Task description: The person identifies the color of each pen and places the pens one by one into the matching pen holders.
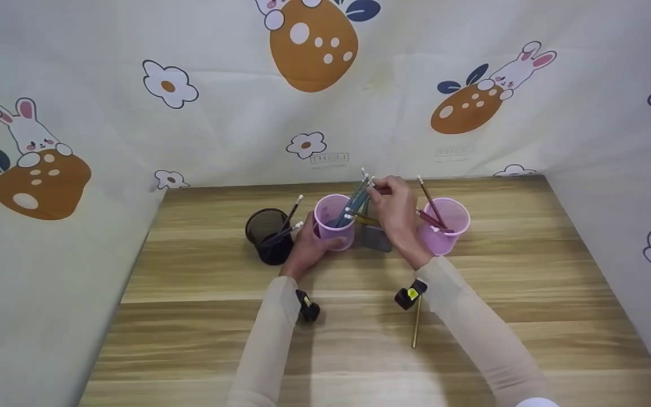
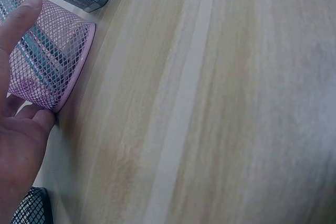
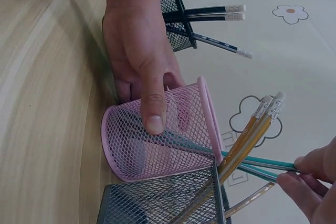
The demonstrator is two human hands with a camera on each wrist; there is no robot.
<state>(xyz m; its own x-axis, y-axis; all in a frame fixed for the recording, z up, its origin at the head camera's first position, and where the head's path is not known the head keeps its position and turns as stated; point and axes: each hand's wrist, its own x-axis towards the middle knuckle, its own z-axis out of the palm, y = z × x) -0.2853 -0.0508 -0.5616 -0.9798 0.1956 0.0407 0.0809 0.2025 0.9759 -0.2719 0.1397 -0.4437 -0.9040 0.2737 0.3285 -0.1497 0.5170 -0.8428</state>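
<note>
My left hand grips a pink mesh pencil cup from its left side, the thumb lying across its front wall in the right wrist view. Green pencils slant out of this cup, their lower parts showing through the mesh. With thumb and fingertips, my right hand pinches the upper ends of green pencils above the rim. Right beside the cup stands a dark grey mesh holder with yellow pencils that have white erasers; the right forearm and hand partly cover it in the head view.
A black mesh cup with dark pencils stands left of the left hand. Another pink cup, holding red pencils, is right of the right hand. One gold pencil lies on the wooden table below the right wrist.
</note>
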